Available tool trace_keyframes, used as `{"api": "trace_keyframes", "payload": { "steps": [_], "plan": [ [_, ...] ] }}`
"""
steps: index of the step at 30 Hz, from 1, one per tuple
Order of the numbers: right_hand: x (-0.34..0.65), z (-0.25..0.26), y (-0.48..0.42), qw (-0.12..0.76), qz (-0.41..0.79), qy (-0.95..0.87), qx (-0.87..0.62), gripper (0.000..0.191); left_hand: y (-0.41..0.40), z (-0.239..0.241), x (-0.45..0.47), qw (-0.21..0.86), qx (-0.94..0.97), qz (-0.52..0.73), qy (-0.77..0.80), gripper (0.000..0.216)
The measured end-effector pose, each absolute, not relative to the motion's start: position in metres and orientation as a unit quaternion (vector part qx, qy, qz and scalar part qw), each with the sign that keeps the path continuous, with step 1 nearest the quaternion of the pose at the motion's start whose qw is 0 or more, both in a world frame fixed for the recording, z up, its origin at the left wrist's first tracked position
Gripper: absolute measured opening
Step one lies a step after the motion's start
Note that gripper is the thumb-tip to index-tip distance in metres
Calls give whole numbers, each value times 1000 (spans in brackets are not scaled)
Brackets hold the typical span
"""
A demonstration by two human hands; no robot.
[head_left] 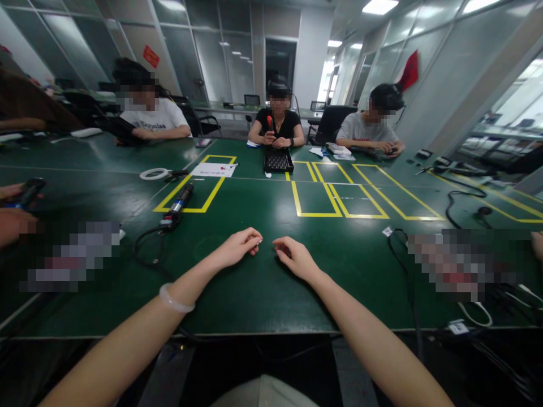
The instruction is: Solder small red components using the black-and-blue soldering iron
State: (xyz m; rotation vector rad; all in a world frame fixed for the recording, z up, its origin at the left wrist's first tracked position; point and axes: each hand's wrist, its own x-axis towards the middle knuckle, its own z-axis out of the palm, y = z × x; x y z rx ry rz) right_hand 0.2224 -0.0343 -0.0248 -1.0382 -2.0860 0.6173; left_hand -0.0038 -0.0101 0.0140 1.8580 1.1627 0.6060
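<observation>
My left hand point(238, 247) and my right hand point(296, 257) rest close together on the green table point(263, 294), a small gap between them. Both hands have their fingers curled in loosely. I see nothing between the fingers of either hand. A pale bangle point(175, 299) sits on my left wrist. An electric screwdriver point(180, 202) with a black cable lies to the left of my left hand, beyond arm's rest. Yellow tape rectangles point(339, 195) mark the table ahead of my hands.
Three people sit across the table; the middle one holds a red-tipped tool over a black tray point(278, 160). A tape roll point(154, 173) and a white paper point(213, 169) lie at left. Cables point(401, 249) lie at right. Another person's hands point(12, 217) are at the far left.
</observation>
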Motion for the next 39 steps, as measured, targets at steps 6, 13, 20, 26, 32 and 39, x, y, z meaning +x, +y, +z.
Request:
{"api": "trace_keyframes", "payload": {
  "steps": [6, 13, 20, 26, 32, 39],
  "plan": [
    [219, -20, -38, 355, 272, -818, -361, 21, -31, 3, 26, 533, 715, 246, 379, 56],
    [217, -21, -38, 346, 316, -812, -348, 19, -35, 2, 24, 538, 706, 258, 382, 59],
    [217, -22, -36, 352, 375, -767, -383, 19, -31, -4, 20, 479, 726, 296, 395, 47],
    [218, -28, -32, 354, 385, -757, -393, 26, -37, 1, 20, 350, 795, 307, 390, 30],
    [217, -29, -32, 388, 423, -730, -371, 22, -35, 1, 20, 337, 798, 306, 394, 19],
    [217, -29, -32, 416, 422, -726, -348, 19, -32, 0, 17, 352, 783, 315, 404, 20]
  ]
}}
